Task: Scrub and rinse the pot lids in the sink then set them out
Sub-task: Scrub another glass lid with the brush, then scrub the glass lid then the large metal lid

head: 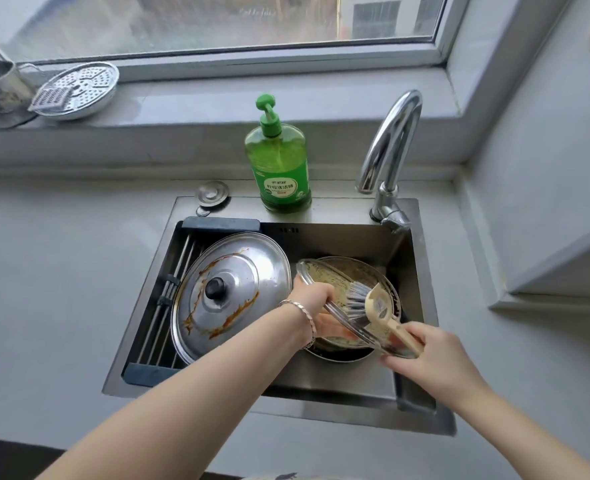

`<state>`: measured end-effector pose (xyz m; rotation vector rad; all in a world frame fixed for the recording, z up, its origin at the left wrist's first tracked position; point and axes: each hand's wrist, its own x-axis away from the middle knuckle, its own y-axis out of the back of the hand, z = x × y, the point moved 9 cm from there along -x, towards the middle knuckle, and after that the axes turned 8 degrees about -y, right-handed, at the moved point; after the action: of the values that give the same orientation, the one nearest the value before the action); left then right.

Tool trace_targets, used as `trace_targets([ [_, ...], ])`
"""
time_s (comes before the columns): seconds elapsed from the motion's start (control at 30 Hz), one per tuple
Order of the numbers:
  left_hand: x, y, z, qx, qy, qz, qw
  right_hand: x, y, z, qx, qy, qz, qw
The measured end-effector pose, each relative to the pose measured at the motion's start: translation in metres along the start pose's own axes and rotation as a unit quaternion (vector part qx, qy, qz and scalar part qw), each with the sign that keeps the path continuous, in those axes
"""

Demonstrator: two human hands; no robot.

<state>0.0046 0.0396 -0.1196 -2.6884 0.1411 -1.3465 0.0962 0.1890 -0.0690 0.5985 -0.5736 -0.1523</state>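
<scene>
Lids two: steel lid [232, 271], glass lid [323, 279]; one brush [378, 303].

Steel sink [338, 381] from above. At nine o'clock a stained steel lid [238, 268] lies on a rack [179, 271]. At three o'clock the left hand [316, 299] grips a tilted glass lid [324, 277] while the right hand [435, 358] holds a brush [373, 304] against it.

Two bare forearms [189, 393]; a thin silvery metal bracelet [304, 317] rings the left wrist, nine o'clock from the right hand [435, 358].
</scene>
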Motion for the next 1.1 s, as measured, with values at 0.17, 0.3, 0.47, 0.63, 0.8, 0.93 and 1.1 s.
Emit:
trace_targets([
  [0.17, 0.006, -0.009, -0.013, -0.103, 0.027, 0.015, 0.994, -0.026, 0.008, 0.013, 0.037, 0.048, -0.023, 0.998],
  [0.3, 0.001, -0.007, -0.026, -0.196, 0.010, 0.014, 0.981, -0.061, -0.005, 0.025, 0.117, 0.070, -0.011, 0.991],
  [0.47, -0.014, 0.024, -0.056, -0.309, -0.139, -0.015, 0.941, -0.100, -0.032, 0.011, 0.154, 0.029, -0.039, 0.987],
  [0.63, -0.016, 0.080, -0.078, -0.474, -0.208, -0.085, 0.851, -0.131, -0.063, -0.003, 0.219, -0.008, -0.039, 0.975],
  [0.8, -0.024, 0.114, -0.090, -0.531, -0.204, -0.108, 0.816, -0.137, -0.093, -0.014, 0.238, -0.042, -0.023, 0.970],
  [0.93, -0.030, 0.128, -0.086, -0.538, -0.189, -0.113, 0.814, -0.131, -0.108, -0.019, 0.225, -0.063, -0.005, 0.972],
  [1.1, -0.028, 0.116, -0.085, -0.536, -0.211, -0.087, 0.813, -0.124, -0.090, -0.012, 0.139, -0.073, -0.032, 0.987],
])
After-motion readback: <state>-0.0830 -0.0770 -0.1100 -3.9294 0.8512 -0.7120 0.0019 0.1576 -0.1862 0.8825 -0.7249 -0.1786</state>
